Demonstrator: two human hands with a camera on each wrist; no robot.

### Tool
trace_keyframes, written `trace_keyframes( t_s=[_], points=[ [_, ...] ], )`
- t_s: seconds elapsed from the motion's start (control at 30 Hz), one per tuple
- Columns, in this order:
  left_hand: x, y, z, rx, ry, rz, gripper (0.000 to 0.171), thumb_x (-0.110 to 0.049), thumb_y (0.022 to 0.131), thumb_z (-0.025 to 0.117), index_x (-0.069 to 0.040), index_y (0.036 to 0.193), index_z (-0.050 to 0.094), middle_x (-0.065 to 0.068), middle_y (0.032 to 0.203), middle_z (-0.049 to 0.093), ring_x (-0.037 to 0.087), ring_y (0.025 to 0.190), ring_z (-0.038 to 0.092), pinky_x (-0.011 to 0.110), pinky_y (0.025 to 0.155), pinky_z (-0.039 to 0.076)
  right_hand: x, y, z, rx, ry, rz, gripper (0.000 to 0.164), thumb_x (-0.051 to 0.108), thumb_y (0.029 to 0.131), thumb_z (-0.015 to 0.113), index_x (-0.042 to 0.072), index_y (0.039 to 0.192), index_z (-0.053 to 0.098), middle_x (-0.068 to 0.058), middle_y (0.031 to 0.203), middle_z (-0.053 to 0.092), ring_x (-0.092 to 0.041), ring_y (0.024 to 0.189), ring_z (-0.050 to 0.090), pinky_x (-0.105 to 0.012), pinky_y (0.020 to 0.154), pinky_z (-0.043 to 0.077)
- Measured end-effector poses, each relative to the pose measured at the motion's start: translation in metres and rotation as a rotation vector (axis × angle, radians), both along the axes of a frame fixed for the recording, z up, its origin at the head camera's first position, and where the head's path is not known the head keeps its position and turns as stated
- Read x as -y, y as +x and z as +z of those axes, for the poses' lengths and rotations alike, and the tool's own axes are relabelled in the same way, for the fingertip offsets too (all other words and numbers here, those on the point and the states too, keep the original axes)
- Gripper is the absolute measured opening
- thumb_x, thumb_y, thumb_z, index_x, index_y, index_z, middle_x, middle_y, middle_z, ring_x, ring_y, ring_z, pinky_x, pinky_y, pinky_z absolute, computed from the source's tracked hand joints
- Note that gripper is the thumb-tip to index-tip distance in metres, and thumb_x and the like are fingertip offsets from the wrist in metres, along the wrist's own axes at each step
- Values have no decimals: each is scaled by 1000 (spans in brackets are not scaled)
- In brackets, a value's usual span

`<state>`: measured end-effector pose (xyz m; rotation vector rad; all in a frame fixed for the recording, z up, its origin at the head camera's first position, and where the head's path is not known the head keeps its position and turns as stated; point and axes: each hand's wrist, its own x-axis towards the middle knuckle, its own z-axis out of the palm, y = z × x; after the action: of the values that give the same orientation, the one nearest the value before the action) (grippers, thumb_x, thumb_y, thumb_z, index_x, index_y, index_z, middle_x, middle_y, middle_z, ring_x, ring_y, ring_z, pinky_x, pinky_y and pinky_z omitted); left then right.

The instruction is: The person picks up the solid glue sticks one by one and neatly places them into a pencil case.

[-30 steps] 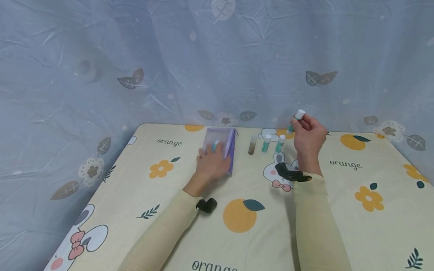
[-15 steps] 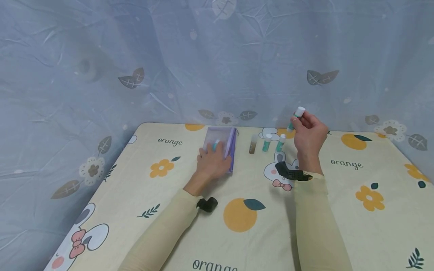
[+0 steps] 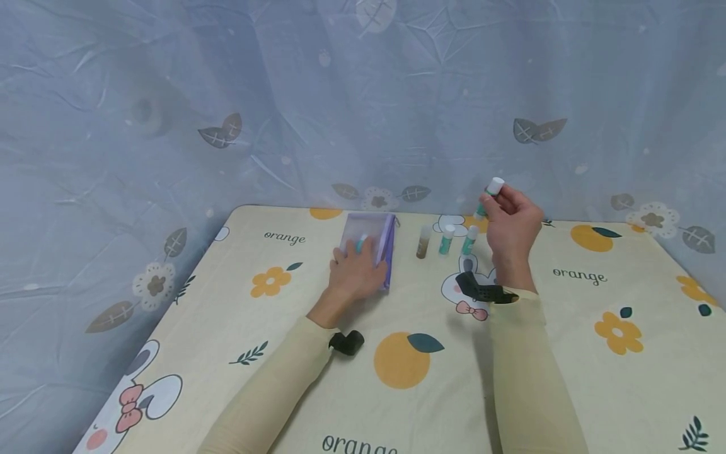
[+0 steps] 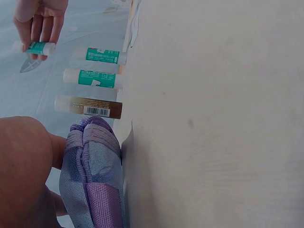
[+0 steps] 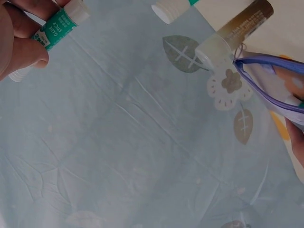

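A green glue stick with a white cap [image 3: 495,186] is pinched between the thumb and fingers of my right hand [image 3: 514,227], raised above the back of the table; its "glue stick" lettering shows in the right wrist view. My left hand [image 3: 356,272] rests with spread fingers on a mesh pouch [image 3: 368,224] with a purple zipper edge. Through the mesh shows something teal [image 3: 361,242], partly covered by the fingers. Right of the pouch stand a brown glue stick [image 3: 422,243] and two green ones, the nearer [image 3: 445,240] and the farther [image 3: 469,241], all upright.
A yellow tablecloth [image 3: 317,391] printed with oranges, flowers and rabbits covers the table. Directly behind the table's back edge hangs a grey-blue curtain [image 3: 340,113]. Both wrists wear black straps with small cameras.
My right hand has shifted slightly left with the green glue stick in its fingers. My left hand, the pouch and the standing glue sticks have stayed in place.
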<state>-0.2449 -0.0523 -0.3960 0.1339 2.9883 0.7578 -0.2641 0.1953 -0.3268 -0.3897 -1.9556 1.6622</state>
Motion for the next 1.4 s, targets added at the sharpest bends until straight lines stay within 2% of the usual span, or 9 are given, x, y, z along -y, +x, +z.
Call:
trace_keyframes(
  t_s=[0.67, 1.4],
  points=[
    [0, -1, 0, 2, 1, 12, 67, -42, 107, 45, -16, 167, 30, 26, 164, 35, 52, 139, 39, 65, 115, 36, 17, 1, 2, -28, 32, 100, 39, 23, 102, 72, 13, 140, 69, -8, 136, 75, -16, 121, 71, -31, 109, 54],
    [-1, 1, -1, 3, 28, 10, 65, -46, 110, 42, -16, 167, 32, 27, 164, 34, 54, 141, 37, 67, 116, 34, 31, -1, 2, -24, 43, 145, 37, 22, 103, 71, 12, 139, 70, -8, 134, 76, -18, 120, 73, -33, 110, 54]
  ],
)
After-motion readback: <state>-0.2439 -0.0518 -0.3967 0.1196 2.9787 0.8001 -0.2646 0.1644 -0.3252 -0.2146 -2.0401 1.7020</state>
